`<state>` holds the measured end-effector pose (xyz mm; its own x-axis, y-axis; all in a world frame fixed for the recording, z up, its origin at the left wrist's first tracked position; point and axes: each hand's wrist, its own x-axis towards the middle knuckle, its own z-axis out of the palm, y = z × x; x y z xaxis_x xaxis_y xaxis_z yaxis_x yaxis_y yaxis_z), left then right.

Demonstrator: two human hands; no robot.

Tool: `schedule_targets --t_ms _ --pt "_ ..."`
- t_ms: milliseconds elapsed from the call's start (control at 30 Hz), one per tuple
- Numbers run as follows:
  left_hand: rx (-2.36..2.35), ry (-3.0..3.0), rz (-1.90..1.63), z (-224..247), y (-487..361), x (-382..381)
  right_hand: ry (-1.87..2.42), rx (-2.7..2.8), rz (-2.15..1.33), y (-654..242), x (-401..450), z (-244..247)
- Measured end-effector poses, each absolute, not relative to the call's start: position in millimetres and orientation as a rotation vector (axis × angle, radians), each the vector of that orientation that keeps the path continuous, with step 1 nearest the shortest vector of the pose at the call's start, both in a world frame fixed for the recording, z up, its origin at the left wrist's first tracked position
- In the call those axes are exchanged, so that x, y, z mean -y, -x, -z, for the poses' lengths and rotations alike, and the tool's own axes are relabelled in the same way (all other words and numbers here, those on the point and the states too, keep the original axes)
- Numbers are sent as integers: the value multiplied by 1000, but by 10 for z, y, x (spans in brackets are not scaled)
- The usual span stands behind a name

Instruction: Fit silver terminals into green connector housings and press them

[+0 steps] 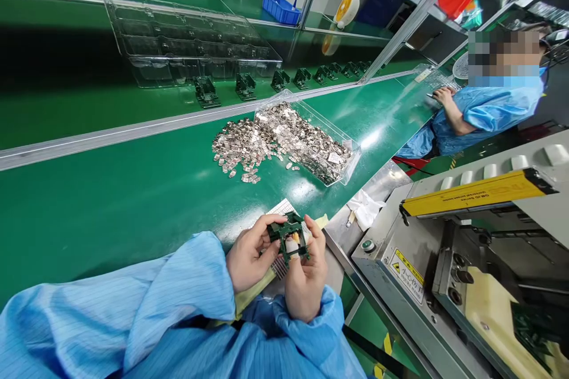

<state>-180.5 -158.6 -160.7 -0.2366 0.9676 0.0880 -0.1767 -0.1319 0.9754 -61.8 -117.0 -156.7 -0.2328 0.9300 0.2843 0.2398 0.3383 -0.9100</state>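
A dark green plastic frame part (291,231) is held between both hands above the near edge of the green table. My left hand (251,257) grips its left side, fingers closed around the edge. On the right side, my right hand (306,275) is closed on the same part, with a pale covering on a fingertip showing through the opening. Beneath the hands lie a white gridded sheet (282,207) and some yellow cloth, partly hidden. Beyond them, a heap of small metal pieces (242,148) spills beside a clear plastic box (340,174) full of the same pieces.
Several green parts (246,87) stand in a row along the rail, near a clear compartment tray (178,35). At the right is a machine with a yellow bar (475,194). A person in blue (493,109) works farther back. A blue bin (281,9) sits behind.
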Motion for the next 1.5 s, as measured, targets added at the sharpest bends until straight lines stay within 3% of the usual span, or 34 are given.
schedule_targets --t_ms 500,933,1333,1500 --pt "-1536 -1210 -1449 1628 1781 1620 1085 1711 -894 702 1200 1639" --pt "-1239 -1032 -1500 1594 1784 1619 861 1346 -1478 529 1071 1575" --pt "-1299 -1221 -1307 1544 1555 1674 805 1200 -1647 297 1122 1544" --pt "-1203 -1245 -1193 1341 1438 1568 813 1420 -1486 -132 1097 1417"
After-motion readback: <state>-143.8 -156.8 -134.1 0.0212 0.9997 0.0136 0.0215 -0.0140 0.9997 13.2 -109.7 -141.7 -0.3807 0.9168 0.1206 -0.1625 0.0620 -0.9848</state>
